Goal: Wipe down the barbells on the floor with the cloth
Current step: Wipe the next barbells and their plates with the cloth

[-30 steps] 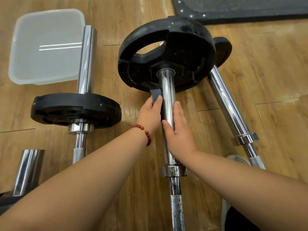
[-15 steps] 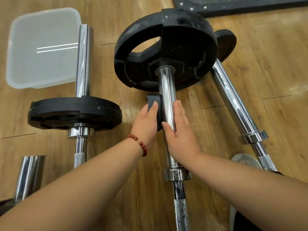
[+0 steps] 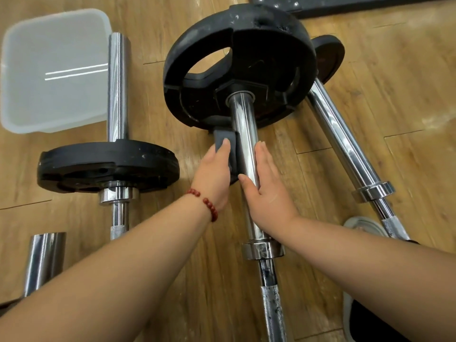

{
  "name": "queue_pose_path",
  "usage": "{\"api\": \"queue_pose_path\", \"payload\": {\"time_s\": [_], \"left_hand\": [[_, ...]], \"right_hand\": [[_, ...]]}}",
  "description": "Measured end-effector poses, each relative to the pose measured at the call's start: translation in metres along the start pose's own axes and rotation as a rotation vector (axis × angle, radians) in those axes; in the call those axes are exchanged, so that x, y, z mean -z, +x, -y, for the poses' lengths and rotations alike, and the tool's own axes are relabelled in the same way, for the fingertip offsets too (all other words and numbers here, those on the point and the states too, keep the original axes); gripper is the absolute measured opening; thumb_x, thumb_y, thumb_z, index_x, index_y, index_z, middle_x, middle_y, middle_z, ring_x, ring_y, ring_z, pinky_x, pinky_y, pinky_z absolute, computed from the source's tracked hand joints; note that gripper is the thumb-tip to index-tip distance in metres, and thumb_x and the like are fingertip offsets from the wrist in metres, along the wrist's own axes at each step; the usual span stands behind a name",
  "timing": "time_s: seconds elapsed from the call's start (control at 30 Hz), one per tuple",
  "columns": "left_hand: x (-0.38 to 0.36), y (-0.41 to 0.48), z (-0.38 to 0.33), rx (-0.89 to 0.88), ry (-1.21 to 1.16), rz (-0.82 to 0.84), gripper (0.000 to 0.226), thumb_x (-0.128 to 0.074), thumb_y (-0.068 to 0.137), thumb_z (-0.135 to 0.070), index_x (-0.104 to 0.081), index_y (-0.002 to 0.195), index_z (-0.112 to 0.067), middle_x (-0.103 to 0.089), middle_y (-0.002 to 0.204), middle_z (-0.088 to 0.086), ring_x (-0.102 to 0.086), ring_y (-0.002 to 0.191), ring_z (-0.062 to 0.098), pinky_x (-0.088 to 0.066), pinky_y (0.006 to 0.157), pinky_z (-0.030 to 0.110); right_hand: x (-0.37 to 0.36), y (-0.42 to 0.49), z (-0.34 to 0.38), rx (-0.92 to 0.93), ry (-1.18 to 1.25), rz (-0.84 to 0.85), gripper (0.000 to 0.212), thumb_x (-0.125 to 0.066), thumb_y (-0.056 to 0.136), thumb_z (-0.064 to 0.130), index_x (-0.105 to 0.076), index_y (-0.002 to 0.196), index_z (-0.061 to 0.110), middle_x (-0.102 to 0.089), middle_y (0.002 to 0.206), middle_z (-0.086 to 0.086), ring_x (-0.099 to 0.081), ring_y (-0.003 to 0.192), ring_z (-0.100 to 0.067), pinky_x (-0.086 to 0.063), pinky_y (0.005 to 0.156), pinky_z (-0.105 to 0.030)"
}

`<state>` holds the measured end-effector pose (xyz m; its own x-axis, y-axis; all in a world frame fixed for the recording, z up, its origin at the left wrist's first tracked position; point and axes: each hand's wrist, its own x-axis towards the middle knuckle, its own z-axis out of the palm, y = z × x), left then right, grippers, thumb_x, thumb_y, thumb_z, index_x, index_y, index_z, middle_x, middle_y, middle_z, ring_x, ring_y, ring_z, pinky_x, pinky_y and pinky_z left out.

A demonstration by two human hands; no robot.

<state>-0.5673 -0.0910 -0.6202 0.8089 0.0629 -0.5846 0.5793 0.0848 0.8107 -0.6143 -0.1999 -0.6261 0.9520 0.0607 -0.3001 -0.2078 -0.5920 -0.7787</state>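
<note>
Head view: left grip [image 3: 214, 174], fingers straight, presses the cloth [image 3: 222, 140] against the middle bar [image 3: 243, 124] just near its plate [image 3: 271, 45]. Right grip [image 3: 266, 191] lies flat and unclenched, steadying. Probably mid-wipe; next, slide the cloth nearward along the bar.

A translucent white tub [image 3: 49, 70] sits on the wooden floor [image 3: 394, 107]; a dark mat [image 3: 320, 3] edges the top.

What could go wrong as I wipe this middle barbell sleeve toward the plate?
The left hand presses the cloth just short of the black plate; pushing further could jam the fingers against its hub. The right hand lies bare on the chrome sleeve, so it may leave smudges there.
</note>
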Motion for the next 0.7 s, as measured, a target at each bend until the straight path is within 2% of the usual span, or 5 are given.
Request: {"api": "queue_pose_path", "payload": {"time_s": [0.1,0.17,0.43,0.57,0.7], "left_hand": [[-0.009,0.025,-0.027,-0.073,0.109,-0.05,0.028,-0.037,0.101,-0.037,-0.054,0.121,-0.028,-0.06,0.119,-0.003,-0.058,0.11,0.017,-0.047,0.097,0.03],[-0.012,0.023,-0.025,-0.135,0.146,-0.103,0.036,-0.035,0.103,-0.027,-0.042,0.138,-0.02,-0.05,0.128,-0.007,-0.051,0.112,0.009,-0.042,0.092,0.014],[0.008,-0.058,0.032,0.056,0.058,0.065,0.021,-0.045,0.091,-0.053,-0.065,0.093,-0.047,-0.068,0.109,-0.006,-0.062,0.106,0.015,-0.048,0.097,0.044],[-0.007,-0.031,0.006,0.045,0.194,-0.004,0.049,-0.036,0.097,-0.052,-0.049,0.133,-0.021,-0.051,0.138,0.006,-0.047,0.128,0.027,-0.037,0.108,0.046],[-0.002,-0.073,0.028,0.101,0.147,0.064,0.045,-0.041,0.091,-0.058,-0.056,0.123,-0.03,-0.06,0.126,-0.004,-0.055,0.118,0.02,-0.043,0.103,0.045]], "right_hand": [[-0.001,-0.001,0.002,-0.005,0.011,0.013,0.065,-0.037,0.102,0.034,0.005,0.152,0.032,0.01,0.158,0.02,0.003,0.123,0.022,0.003,0.083,0.013],[-0.001,-0.001,0.002,-0.012,0.014,0.018,0.064,-0.035,0.102,0.034,0.006,0.152,0.032,0.01,0.158,0.02,0.003,0.123,0.021,0.002,0.082,0.014],[0.028,-0.003,-0.004,0.055,-0.094,0.225,0.093,-0.057,0.093,0.036,0.017,0.15,0.03,0.02,0.157,0.018,0.007,0.137,0.009,-0.008,0.115,-0.018],[0.048,-0.017,-0.018,0.049,-0.068,0.309,0.103,-0.066,0.084,0.048,0.011,0.151,0.033,0.01,0.158,0.019,-0.006,0.146,-0.003,-0.02,0.12,-0.037],[0.055,-0.027,-0.033,0.056,-0.113,0.415,0.116,-0.069,0.076,0.059,0.02,0.147,0.038,0.016,0.156,0.023,-0.005,0.146,-0.002,-0.02,0.119,-0.035]]}}
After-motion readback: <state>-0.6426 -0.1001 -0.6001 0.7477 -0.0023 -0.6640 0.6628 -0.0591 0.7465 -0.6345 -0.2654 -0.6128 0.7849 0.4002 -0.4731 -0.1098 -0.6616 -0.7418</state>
